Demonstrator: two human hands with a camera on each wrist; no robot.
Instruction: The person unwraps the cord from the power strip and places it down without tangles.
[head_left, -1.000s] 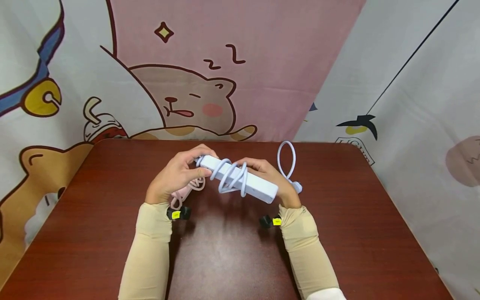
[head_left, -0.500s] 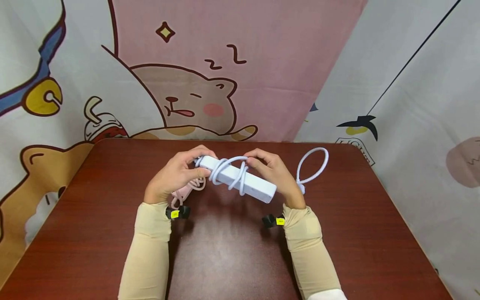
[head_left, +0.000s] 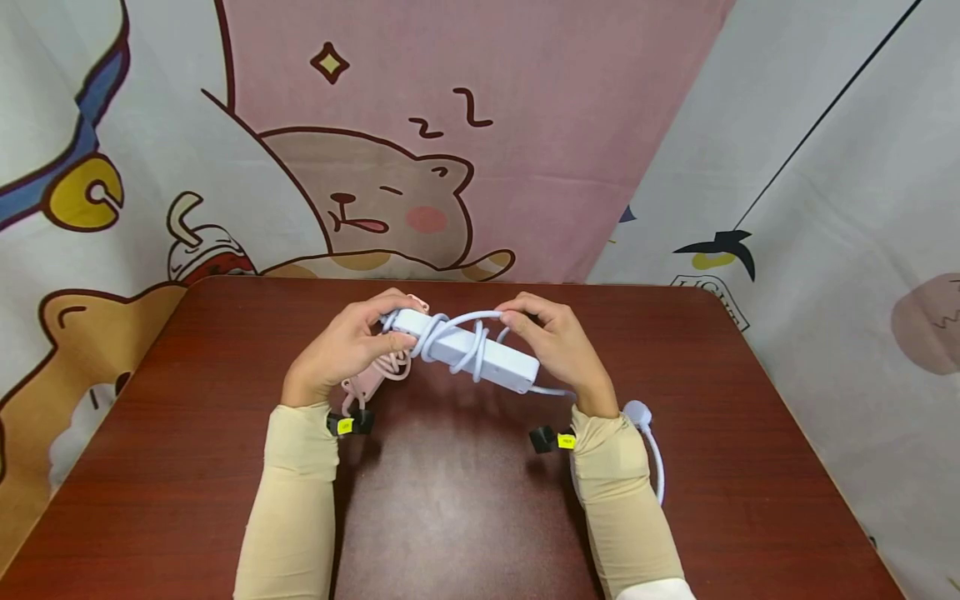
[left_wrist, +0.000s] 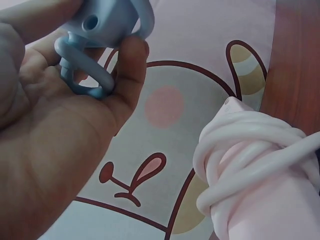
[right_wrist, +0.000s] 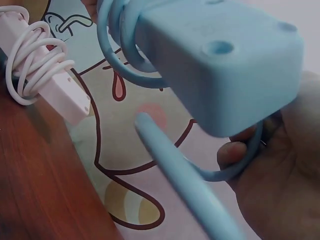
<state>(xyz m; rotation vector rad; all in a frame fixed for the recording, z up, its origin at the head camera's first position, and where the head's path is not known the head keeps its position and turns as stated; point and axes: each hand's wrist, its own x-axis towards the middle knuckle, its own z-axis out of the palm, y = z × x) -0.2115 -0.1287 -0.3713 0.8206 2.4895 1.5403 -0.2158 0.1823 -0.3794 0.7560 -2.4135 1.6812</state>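
Gripping the white power strip (head_left: 497, 360) by its 10 o'clock end, my left hand (head_left: 339, 350) is seemingly steadying it above the bench (head_left: 442, 500), so my right hand (head_left: 553, 343), at 1 o'clock, is pinching its cord (head_left: 480, 315) outward. The plug (head_left: 637, 413) is showing at 4 o'clock beside my sleeve (head_left: 622, 483); a pink strip (head_left: 365, 384) is lying at 8 o'clock, presumably kept aside.

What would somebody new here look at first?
Probably the big sleeping cartoon animal on the backdrop behind the table. Next, the pale blue power strip above the table, gripped by the left hand while the right hand pinches its cord. A pink strip sits behind the left hand.
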